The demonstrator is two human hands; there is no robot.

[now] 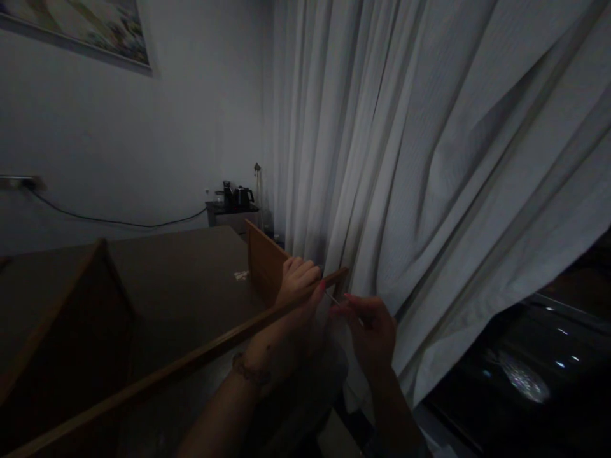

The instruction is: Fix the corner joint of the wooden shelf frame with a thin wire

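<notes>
Our right grip [372, 327] pinches a thin rod [332, 297] near the far end of the wooden bar [214, 346], which our left grip [299, 277] clasps; should that clasp loosen, the bar might shift and the rod slip.

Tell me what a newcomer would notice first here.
Probably the tall pale curtain, filling much of the right side. Next, low near the middle, the left hand grips the wooden rail near its far end, while the right hand pinches a thin rod beside it.
</notes>
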